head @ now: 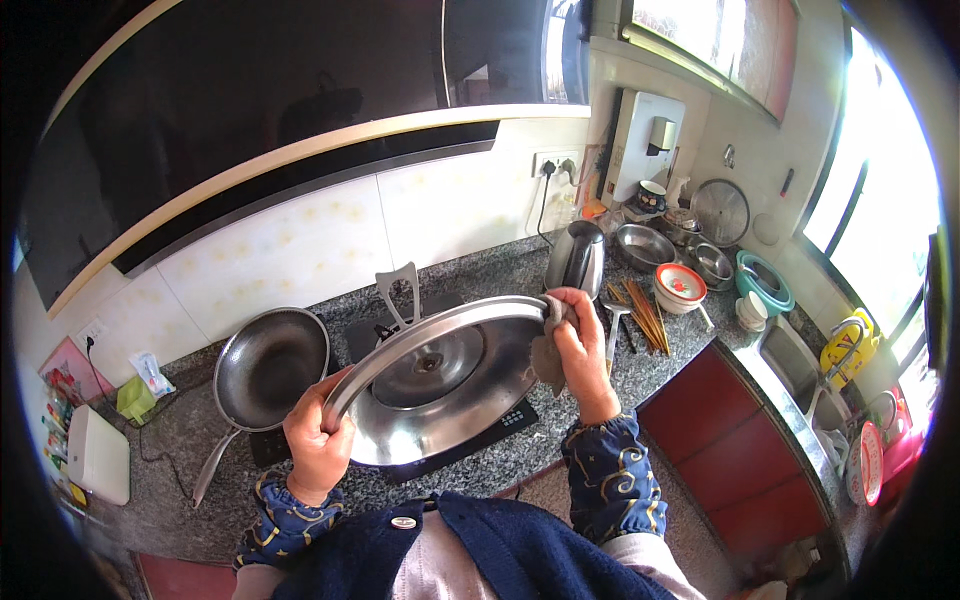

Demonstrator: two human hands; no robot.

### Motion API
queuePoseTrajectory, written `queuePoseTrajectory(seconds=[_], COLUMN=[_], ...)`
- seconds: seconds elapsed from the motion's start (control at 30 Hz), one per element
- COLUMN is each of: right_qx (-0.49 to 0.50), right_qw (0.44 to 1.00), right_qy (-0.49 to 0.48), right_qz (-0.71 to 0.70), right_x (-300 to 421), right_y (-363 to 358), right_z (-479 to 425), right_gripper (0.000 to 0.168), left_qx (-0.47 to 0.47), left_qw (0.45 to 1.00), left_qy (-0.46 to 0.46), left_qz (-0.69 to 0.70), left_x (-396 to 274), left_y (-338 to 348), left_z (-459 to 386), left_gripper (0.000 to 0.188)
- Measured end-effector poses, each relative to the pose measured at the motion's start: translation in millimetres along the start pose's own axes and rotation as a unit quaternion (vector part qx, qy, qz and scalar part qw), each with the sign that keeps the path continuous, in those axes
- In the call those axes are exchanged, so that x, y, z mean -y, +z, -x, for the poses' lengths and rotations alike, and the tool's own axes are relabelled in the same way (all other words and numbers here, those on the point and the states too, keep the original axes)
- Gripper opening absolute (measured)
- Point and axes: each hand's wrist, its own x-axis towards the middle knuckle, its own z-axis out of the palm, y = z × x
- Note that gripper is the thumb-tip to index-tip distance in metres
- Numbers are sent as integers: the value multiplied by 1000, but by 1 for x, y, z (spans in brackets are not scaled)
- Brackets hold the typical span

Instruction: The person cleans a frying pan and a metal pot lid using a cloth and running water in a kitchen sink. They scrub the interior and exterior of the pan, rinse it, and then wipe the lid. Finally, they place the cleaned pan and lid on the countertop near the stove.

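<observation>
Both hands hold a large metal pot lid [457, 420] tilted above the cooktop [517, 420], its hollow inner side in view. My left hand [319, 439] grips the rim at the lid's left. On the right side, my right hand [585, 360] pinches a grey-brown cloth [549, 356] against the rim. A frying pan [274, 367] with a metal handle lies left of the lid. Behind the lid rises a grey stand-like metal piece [399, 289]. The lid hides most of the cooktop.
An electric kettle [577, 259], a spatula [615, 319], chopsticks [641, 315], a red-and-white enamel bowl [679, 289] and metal bowls [645, 247] crowd the right side. Farther right is the sink [791, 360]. A white box [97, 454] and a green packet [136, 401] stand at the left.
</observation>
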Motion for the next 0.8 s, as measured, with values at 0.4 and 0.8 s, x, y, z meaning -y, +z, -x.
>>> queuePoseTrajectory(seconds=[0.4,0.8], right_qx=[244,-72], right_qw=[834,978], right_qy=[-404,77], right_qz=[286,-178], right_x=[110,-13], right_y=[107,11], right_z=[22,-9], right_gripper=[29,29], left_qx=[-1,-68], left_qw=[994,998], left_qy=[110,-3], left_qz=[-28,-3], left_x=[3,2], left_y=[23,-5], left_z=[-4,11], left_gripper=[30,39])
